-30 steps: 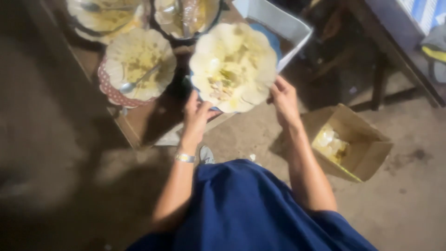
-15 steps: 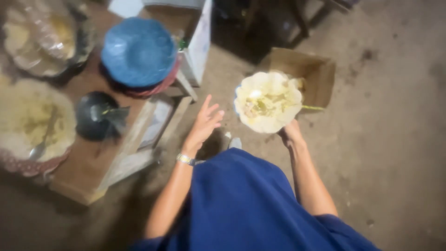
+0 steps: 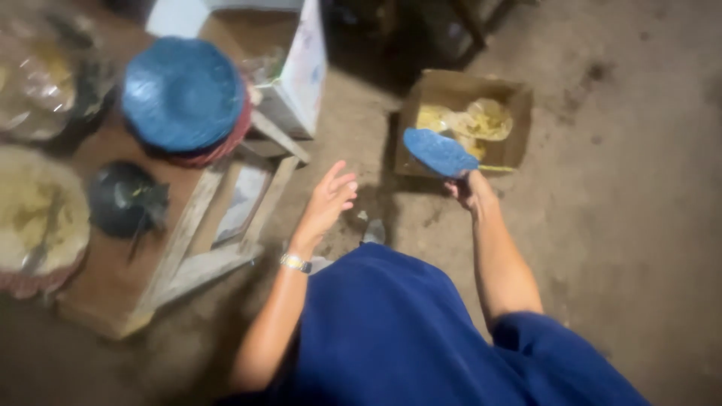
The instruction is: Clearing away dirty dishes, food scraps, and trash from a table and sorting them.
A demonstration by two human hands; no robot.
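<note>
We see a blue plate held out over the near edge of a cardboard box on the floor, tilted steeply so that its blue underside faces us. The right hand grips it by its lower rim, fingers closed around the edge, with the arm stretched forward from the dark blue garment. The left hand is well apart from the plate, held open in the air with the fingers spread and holding nothing; a wristwatch sits on that wrist.

Inside the cardboard box lie pale, crumpled liners smeared with yellowish food remains, just beyond the tilted plate. The plate itself looks round, textured like woven plastic, and plain blue on the side we can see; its upper face is turned away from us.

To the left stands a wooden table. On it rests a stack of plates with a blue one on top and a reddish one beneath. Near it sits a small dark bowl. At the table's left edge a plate with a pale liner and yellow food is partly in view, blurred. A white box stands just behind the stack.
</note>
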